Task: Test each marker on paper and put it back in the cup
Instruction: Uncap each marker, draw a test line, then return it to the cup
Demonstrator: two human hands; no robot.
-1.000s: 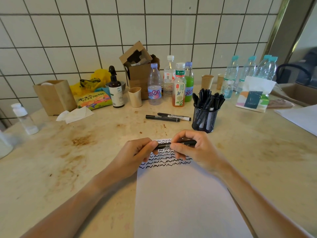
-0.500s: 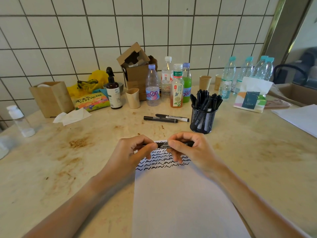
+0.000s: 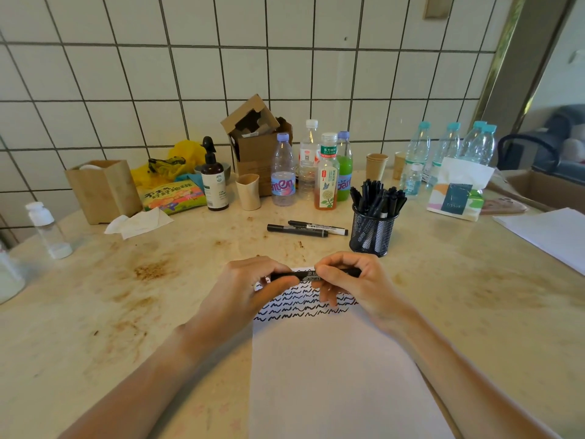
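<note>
A black marker (image 3: 307, 275) lies level between both hands, just above the top of a white sheet of paper (image 3: 329, 375) that carries rows of black squiggles. My left hand (image 3: 243, 286) pinches its left end, the cap side, and my right hand (image 3: 351, 283) grips its barrel. The black mesh cup (image 3: 373, 236) stands behind my right hand, filled with several black markers. Two more markers (image 3: 308, 229) lie flat on the table left of the cup.
Along the tiled wall stand several bottles (image 3: 327, 172), paper cups (image 3: 376, 166), a cardboard box (image 3: 256, 147), a pump bottle (image 3: 213, 182) and a tissue pack (image 3: 456, 194). A crumpled tissue (image 3: 139, 221) lies at the left. Another white sheet (image 3: 550, 232) sits at the right edge.
Both hands kept their hold on the marker above the paper's top; my left fingers closed further over its left end. The view tilted slightly.
</note>
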